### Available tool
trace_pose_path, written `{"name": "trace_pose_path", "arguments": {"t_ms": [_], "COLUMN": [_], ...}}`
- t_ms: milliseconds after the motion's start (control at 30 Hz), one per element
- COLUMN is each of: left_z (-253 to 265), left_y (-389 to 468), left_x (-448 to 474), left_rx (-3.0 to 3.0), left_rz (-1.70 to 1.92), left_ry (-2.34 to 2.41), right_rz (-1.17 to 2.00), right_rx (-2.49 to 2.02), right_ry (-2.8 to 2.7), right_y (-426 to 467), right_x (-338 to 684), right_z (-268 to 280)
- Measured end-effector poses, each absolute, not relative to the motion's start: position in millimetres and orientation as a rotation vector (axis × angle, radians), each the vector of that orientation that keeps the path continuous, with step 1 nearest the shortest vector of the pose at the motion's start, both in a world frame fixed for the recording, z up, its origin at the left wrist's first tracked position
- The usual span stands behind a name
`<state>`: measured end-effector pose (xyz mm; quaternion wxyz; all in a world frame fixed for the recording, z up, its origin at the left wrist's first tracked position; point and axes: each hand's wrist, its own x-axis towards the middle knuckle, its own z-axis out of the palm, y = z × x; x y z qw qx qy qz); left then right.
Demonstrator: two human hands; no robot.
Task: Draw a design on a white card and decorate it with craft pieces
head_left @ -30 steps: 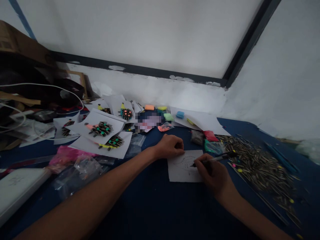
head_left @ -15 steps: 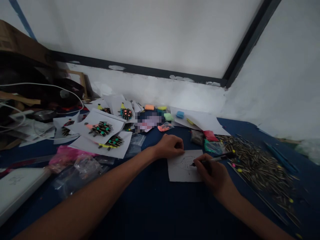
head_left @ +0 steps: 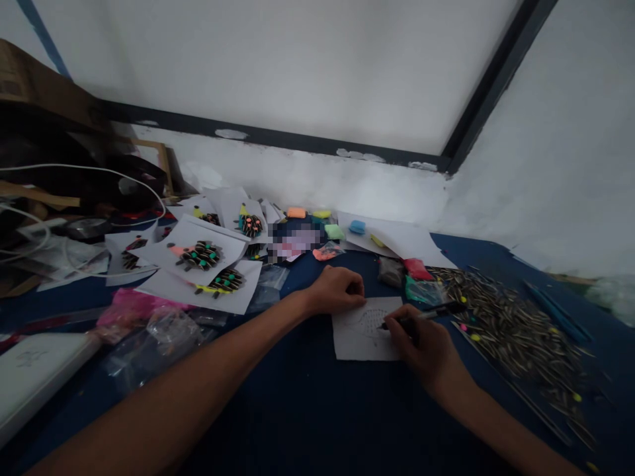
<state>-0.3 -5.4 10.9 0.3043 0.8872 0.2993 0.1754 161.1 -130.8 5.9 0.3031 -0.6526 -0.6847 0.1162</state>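
Note:
A small white sheet of paper (head_left: 357, 344) lies on the dark blue tabletop, with a rounded outline filled with short dark marks drawn on it. My right hand (head_left: 421, 344) is closed round a black marker pen (head_left: 444, 309), its tip down at the drawing's right side. Curled fingers of my left hand (head_left: 337, 289) press on the sheet's upper left edge and hold it. To the right of my right hand spreads a heap of striped seeds (head_left: 510, 330) with several small coloured balls in it.
Paper sheets bearing seed-and-clay hedgehog figures (head_left: 198, 254) lie at the left. Clay packets, including a red one (head_left: 417, 268) and a blue one (head_left: 357, 227), sit beyond my hands. Clear plastic bags (head_left: 159, 337) and a white box (head_left: 44, 370) are left of my forearm.
Both hands stay almost where they were. The pen shifts only very slightly on the paper.

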Motion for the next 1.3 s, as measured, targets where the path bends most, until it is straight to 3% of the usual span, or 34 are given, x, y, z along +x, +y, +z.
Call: {"name": "trace_pose_path", "arguments": {"t_ms": [1300], "left_z": [10.4], "left_y": [-5.3], "left_x": [0.5], "left_rx": [2.358], "left_rz": [0.470], "left_ry": [0.798], "right_rz": [0.331], "right_rx": [-1.746], "right_ry": [-1.832], "right_y": [-130.5], "right_x": [164.1], "right_z": [0.1]}}
